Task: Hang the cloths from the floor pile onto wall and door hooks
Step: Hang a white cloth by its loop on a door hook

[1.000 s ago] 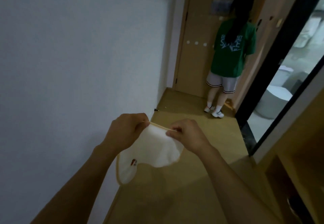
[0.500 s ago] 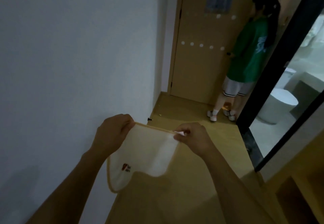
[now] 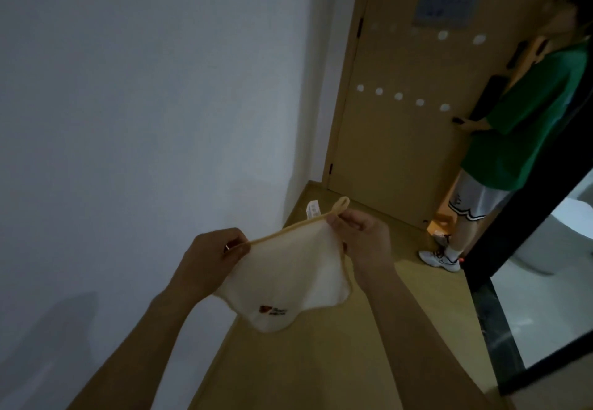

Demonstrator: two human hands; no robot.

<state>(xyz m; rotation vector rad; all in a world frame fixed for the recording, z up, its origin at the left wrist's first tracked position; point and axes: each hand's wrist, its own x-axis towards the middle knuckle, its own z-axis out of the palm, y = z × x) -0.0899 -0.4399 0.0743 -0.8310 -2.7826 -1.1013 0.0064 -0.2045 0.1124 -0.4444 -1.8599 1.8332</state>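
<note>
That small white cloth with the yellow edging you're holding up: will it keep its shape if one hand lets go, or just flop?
Probably flop. The small white cloth with yellow edging sags in soft waves below the edge stretched between the left hand and right hand. It looks light: fingertip pinches carry it. The yellow hanging loop stands up unsupported, so the trim seems slightly stiffer.

You can read nothing here: the red mark and small lettering on your cloth (image 3: 282, 281) and the door's sign (image 3: 444, 6) are too blurred.
</note>
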